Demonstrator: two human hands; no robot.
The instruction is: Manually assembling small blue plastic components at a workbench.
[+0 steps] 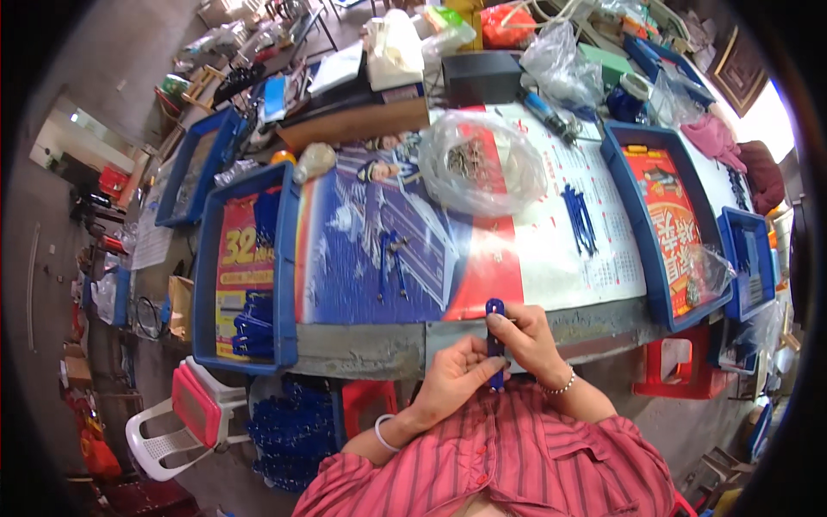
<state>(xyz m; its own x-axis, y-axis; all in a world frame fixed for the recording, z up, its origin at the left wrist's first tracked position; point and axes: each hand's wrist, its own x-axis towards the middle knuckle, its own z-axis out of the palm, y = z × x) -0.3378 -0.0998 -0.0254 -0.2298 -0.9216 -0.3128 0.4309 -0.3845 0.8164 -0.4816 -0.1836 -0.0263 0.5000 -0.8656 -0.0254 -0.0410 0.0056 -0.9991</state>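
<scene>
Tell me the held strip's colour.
The strip is dark blue; it shows best in the head view.

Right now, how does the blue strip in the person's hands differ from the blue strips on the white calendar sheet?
The held blue strip is a single piece; the blue strips on the calendar sheet form a loose cluster. The held one is between the left hand and right hand; the clustered ones lie untouched. Both are blue and elongated.

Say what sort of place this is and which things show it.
Probably a small assembly workshop: a plastic bag of small metal-looking parts lies on the table, a blue tray holds blue pieces, and left hand and right hand hold a blue part.
</scene>
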